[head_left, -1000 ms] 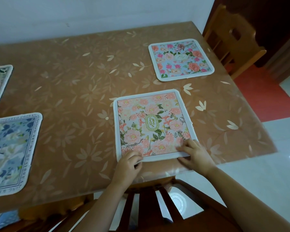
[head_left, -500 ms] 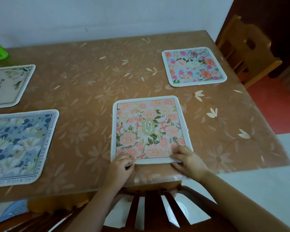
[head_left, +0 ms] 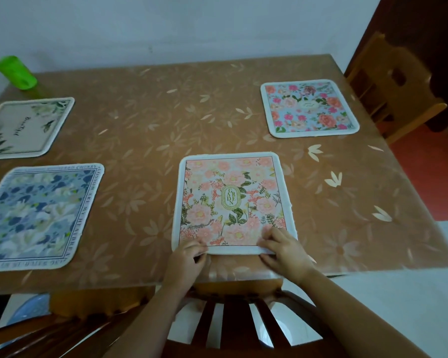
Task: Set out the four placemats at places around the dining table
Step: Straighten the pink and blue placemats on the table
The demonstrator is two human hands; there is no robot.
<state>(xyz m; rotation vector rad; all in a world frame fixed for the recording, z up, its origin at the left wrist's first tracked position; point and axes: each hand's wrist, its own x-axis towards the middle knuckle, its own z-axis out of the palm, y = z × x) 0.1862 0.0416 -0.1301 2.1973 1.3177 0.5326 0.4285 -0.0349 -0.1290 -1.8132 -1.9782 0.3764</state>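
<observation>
Fingers (head_left: 270,237) of left hand (head_left: 185,259) and right hand (head_left: 287,250) pinch pink placemat (head_left: 230,197), near edge.

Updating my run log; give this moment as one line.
left hand: pinches pink placemat near edge | right hand: pinches same edge | cream placemat, navy placemat, rose placemat: flat on table

- Soft, dim, bluish light fills the room; shadows under my left hand (head_left: 186,259) and right hand (head_left: 286,250) are faint.
- A pale sheen lies on the near edge of the table (head_left: 145,130) cover.
- Lettering on the pink placemat (head_left: 233,177) reads sharp at centre.
- The table's right edge smears and bows; the doorway (head_left: 429,27) is dark.
</observation>
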